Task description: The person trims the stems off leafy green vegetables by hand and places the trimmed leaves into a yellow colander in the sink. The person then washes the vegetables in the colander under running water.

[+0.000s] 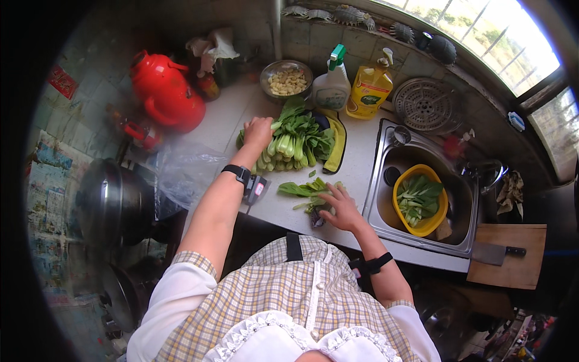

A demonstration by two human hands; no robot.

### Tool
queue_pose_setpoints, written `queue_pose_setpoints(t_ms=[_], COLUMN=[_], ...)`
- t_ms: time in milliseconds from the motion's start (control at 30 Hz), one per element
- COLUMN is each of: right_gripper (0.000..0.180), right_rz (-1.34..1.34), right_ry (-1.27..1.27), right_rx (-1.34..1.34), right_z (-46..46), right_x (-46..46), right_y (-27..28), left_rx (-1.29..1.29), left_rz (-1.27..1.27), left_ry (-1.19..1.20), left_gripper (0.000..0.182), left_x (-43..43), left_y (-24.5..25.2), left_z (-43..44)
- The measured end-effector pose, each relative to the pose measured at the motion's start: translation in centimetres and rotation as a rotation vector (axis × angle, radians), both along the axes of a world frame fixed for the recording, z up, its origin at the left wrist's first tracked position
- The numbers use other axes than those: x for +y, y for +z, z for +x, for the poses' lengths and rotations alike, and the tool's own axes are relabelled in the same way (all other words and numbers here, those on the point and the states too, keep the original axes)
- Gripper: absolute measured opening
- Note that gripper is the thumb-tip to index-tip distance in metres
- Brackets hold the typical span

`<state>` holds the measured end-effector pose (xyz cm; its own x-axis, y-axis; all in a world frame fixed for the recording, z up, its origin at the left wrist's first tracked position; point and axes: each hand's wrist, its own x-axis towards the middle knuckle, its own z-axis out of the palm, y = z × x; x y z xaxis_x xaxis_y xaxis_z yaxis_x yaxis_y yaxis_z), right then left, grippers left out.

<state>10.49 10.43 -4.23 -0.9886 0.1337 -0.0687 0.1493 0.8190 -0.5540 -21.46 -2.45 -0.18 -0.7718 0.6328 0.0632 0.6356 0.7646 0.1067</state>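
A pile of green bok choy [289, 147] lies on the white tiled counter [217, 108]. My left hand [258, 132] reaches to the pile's left side, its fingers curled around a bok choy stalk; the fingertips are partly hidden. Nearer to me, my right hand [341, 209] has its fingers spread over a small heap of loose bok choy leaves [301, 190], touching its right edge. A small dark purple scrap [316, 219] shows below that hand. In the steel sink [384, 151], a yellow plastic basket [398, 217] holds more bok choy leaves [418, 197].
Behind the pile are a yellow cloth [337, 145], a bowl of peeled garlic cloves [287, 83], a spray bottle [331, 88] and a yellow pump bottle [368, 92]. A red thermos [169, 95] and clear plastic bag [190, 167] are left. A cleaver [488, 253] lies on a cutting board [527, 271] at right.
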Motion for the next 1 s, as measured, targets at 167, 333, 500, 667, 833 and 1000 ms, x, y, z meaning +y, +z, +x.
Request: queue_pose_setpoints(t_ms=[167, 333, 500, 667, 833, 1000], right_gripper=[0.038, 0.032, 0.029, 0.03, 0.03, 0.027], right_rz=[-0.07, -0.226, -0.552, -1.077, -0.871, -0.458], right_ry=[-0.142, -0.202, -0.235, -0.261, -0.193, -0.179], right_rx=[0.293, 0.398, 0.372, 0.234, 0.339, 0.495], right_z=[1.3, 2.3, 1.6, 0.4, -0.6, -0.7], right_x=[2.3, 3.2, 2.6, 1.6, 0.6, -0.2], right_y=[1.1, 2.6, 4.3, 6.8, 9.0, 10.3], left_rx=[0.166, -0.444, -1.541, -1.827, -1.735, -1.747], left_rz=[0.145, 0.793, 1.255, 1.271, 1.271, 1.285], left_ry=[0.088, 0.27, 0.238, 0.145, 0.073, 0.021], left_gripper=[0.026, 0.028, 0.019, 0.033, 0.034, 0.029], left_x=[-1.0, -3.1, -4.7, -3.2, -2.2, -1.9], left_y=[0.2, 2.6, 3.1, 3.5, 4.6, 4.7], left_z=[0.6, 1.9, 11.5, 19.8, 21.8, 21.6])
